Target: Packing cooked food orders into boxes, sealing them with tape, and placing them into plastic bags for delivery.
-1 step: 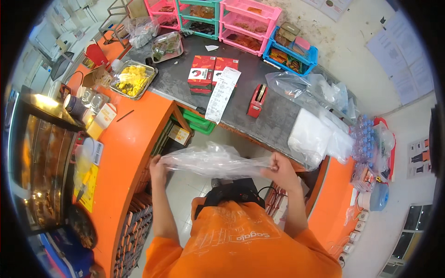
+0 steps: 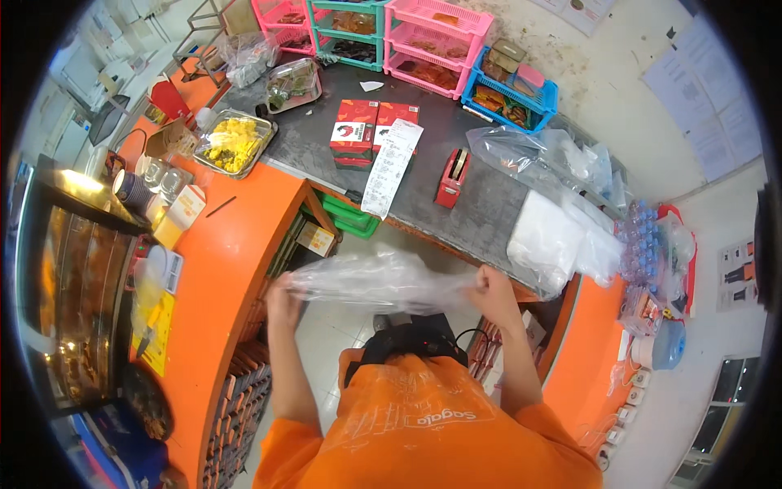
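Note:
A clear plastic bag (image 2: 381,279) is stretched sideways between my two hands, over the gap in front of the dark counter. My left hand (image 2: 283,300) is closed on its left end. My right hand (image 2: 494,293) pinches the other end, the fingers curled in. Beyond the bag, two red boxes (image 2: 355,132) stand side by side on the counter. A long white receipt (image 2: 392,167) lies over the right-hand box and hangs toward the counter's near edge. To the right of it sits a red tape dispenser (image 2: 451,178).
A stack of white plastic bags (image 2: 544,240) covers the counter's right end. Pink baskets (image 2: 436,45) and a blue basket (image 2: 511,102) line the back. On the left are a tray of yellow food (image 2: 235,143), an orange counter (image 2: 232,244) and a glass display case (image 2: 81,285).
The bag has billowed a little fuller and blurs with motion. My right hand has risen slightly, and my left hand has shifted slightly. The things on the counter stay put.

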### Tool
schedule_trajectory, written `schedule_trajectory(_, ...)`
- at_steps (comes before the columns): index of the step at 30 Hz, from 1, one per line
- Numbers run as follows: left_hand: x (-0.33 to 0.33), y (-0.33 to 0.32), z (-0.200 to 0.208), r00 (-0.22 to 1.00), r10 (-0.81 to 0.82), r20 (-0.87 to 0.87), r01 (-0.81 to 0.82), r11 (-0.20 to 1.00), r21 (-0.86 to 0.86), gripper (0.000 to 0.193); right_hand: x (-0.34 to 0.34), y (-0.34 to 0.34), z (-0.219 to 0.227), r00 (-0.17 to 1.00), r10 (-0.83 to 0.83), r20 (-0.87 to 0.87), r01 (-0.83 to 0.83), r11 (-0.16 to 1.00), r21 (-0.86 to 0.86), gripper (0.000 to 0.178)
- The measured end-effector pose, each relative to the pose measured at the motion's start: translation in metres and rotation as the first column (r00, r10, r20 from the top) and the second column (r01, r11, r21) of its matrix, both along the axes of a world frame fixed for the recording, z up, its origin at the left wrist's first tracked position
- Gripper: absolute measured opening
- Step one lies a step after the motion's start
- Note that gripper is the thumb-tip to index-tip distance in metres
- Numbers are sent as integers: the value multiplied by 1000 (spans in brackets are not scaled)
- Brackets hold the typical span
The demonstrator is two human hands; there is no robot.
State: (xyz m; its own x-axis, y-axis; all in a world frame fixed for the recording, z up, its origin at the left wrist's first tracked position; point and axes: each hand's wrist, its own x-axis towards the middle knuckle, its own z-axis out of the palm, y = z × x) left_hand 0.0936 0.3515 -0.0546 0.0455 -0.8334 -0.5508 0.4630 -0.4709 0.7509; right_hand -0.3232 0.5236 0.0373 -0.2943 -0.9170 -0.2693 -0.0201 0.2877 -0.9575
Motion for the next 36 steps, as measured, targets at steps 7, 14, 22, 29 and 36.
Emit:
schedule_trajectory(7, -148, 77, 143, 507, -259, 822, 744, 613, -266, 47, 79, -44, 26, 420, -299, -857, -277, 857, -435, 12)
schedule_trajectory(14, -64, 24, 97, -25, 140, 990, 887, 461, -43, 28, -3, -1, -19, 337, 215, -917, -105, 976, 191, 6)
schedule_trajectory(22, -53, 109, 77, -20, -134, 991, 883, 462, 80, 17, -6, 58, 8, 443, -17, -896, -46, 998, -42, 15)
schedule_trajectory(29, -60, 110, 128, 234, -17, 972, 911, 353, -213, 37, 25, 87, 41, 569, 106, -815, 101, 975, 197, 30)
schedule_trajectory(36, -58, 107, 10, 281, -200, 939, 877, 450, -166, 12, 35, 85, 48, 906, 387, 174, -421, 871, 253, 19)
